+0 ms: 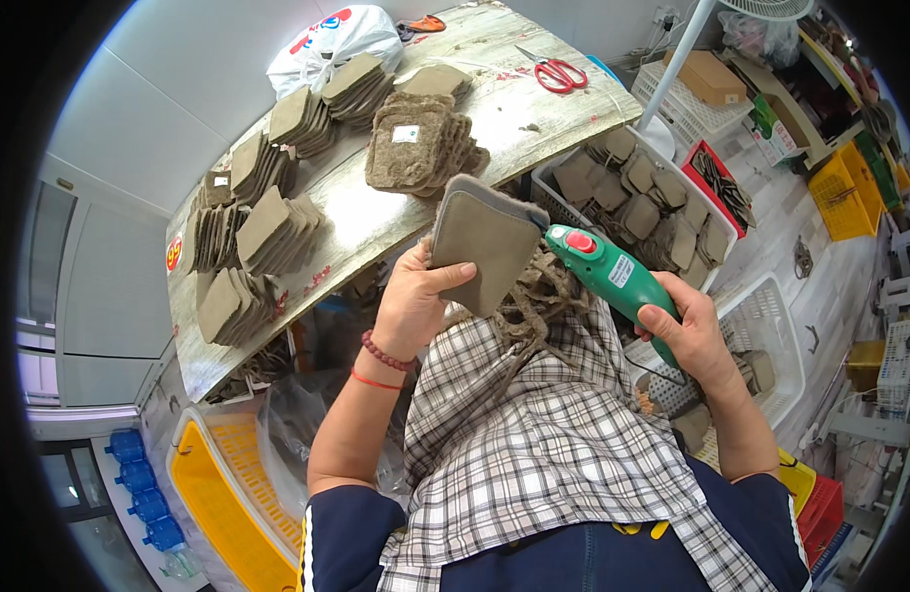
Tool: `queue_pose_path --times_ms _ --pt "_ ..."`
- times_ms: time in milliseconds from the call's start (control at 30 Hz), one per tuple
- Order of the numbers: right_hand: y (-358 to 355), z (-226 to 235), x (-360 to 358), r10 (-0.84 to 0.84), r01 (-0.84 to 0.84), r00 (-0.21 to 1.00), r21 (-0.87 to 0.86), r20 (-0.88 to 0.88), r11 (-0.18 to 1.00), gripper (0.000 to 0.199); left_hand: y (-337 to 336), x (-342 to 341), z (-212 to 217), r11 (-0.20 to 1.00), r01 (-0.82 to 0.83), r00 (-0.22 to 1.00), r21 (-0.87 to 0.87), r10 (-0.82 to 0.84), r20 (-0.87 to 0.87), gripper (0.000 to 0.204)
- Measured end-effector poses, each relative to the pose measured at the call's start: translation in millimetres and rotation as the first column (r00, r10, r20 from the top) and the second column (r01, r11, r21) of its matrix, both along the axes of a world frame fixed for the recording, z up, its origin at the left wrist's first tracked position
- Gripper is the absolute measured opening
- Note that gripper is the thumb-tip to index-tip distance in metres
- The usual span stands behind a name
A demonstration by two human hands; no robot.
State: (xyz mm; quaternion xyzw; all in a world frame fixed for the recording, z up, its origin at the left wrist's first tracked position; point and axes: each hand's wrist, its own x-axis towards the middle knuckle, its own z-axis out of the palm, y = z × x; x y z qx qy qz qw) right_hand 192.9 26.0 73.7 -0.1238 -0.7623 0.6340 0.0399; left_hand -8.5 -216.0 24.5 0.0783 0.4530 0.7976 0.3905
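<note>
My left hand (416,301) grips a flat, brownish-grey fabric pad (487,247) with rounded corners, thumb lying across its face. In my right hand (690,331) is a green handheld electric cutter (613,274) with a red button. The cutter's head meets the pad's right edge, where a dark fuzzy border shows; its blade is too small to make out. Tangled brown trimmings (536,306) lie on my checked apron (534,434) just below the pad. On the table beyond my left hand sits a stack of furry brown pads (401,163), the top one bearing a small white label.
Several stacks of similar pads (277,232) stand along the left of the worn table (351,232). Red-handled scissors (559,75) and a white plastic bag (332,44) lie toward its far side. To the right is a bin of pads (544,178); a yellow crate (213,493) stands lower left.
</note>
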Motion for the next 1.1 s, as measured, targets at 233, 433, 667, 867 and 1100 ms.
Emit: queue_pose_path --times_ms 233,433,667,867,1100 --pt "-2 -7 1 0.044 -0.026 0.998 0.313 -0.050 0.949 0.047 -8 0 9 0.990 0.066 0.998 -0.121 -0.067 -0.002 0.045" --pt "-12 -11 -3 0.033 -0.011 0.998 0.365 -0.053 0.931 0.045 -7 8 -1 0.979 0.121 0.993 -0.167 -0.119 0.020 0.050" --pt "-21 -15 -8 0.001 -0.004 1.000 0.153 0.019 0.988 0.041 -5 16 -4 0.959 0.174 0.985 -0.222 -0.172 0.028 0.049" --pt "-19 -13 -13 0.045 -0.038 0.996 -0.084 0.082 0.996 0.035 -13 5 5 0.913 0.280 0.959 -0.296 -0.279 0.047 0.048" --pt "-8 -17 -10 0.089 -0.069 0.989 -0.162 0.118 0.984 0.036 -31 -11 8 0.882 -0.043 0.936 -0.469 -0.128 -0.328 0.030"
